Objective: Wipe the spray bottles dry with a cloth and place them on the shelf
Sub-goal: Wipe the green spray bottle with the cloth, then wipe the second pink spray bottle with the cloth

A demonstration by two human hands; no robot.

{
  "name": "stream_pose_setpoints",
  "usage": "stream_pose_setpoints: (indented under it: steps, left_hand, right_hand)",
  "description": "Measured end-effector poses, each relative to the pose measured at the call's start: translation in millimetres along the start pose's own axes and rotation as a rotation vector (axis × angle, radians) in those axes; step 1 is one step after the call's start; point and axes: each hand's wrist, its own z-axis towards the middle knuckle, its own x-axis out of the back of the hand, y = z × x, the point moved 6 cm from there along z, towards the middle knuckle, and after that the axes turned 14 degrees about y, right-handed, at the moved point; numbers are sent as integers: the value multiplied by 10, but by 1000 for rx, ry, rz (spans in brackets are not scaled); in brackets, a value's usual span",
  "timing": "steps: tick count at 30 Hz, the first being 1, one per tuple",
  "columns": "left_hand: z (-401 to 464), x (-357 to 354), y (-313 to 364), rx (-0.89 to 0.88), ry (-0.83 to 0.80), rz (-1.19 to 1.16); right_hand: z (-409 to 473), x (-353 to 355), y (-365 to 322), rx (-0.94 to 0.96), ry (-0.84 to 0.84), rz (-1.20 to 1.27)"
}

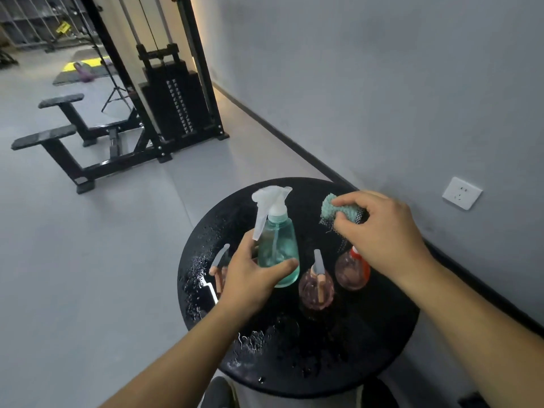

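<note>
Two bare hands over a wet round table (382,334): left hand (250,275) grips a teal spray bottle (278,248); right hand (385,231) pinches a cloth (329,209).

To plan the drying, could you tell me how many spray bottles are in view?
4: a teal bottle held in the left hand; a pink one partly hidden behind that hand; a pink one mid-table; a red-capped one under the right hand.

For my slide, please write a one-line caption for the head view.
Left hand holds teal spray bottle; right hand grips cloth over wet round table.
</note>
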Motion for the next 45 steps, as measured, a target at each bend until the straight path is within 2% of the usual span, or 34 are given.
stream_pose_setpoints:
  steps: [9, 14, 32, 39, 42, 45]
  left_hand:
    - [-86, -103, -560, 6, 82, 117]
    - [-52, -155, -885, 115, 77, 138]
    - [128, -248, -1387, 245, 132, 248]
    - [13, -146, -1252, 256, 116, 171]
    - [-64, -52, -1111, 262, 160, 127]
    - [-144, 90, -884, 189, 252, 213]
  right_hand:
    - [-66, 76, 69, 18, -6, -54]
    - [-18, 71, 152, 3, -13, -43]
    - [24, -3, 247, 17, -30, -52]
    - [-34, -15, 180, 9, -47, -47]
    - [-64, -9, 144, -1, -53, -44]
    - [-102, -5, 125, -6, -65, -52]
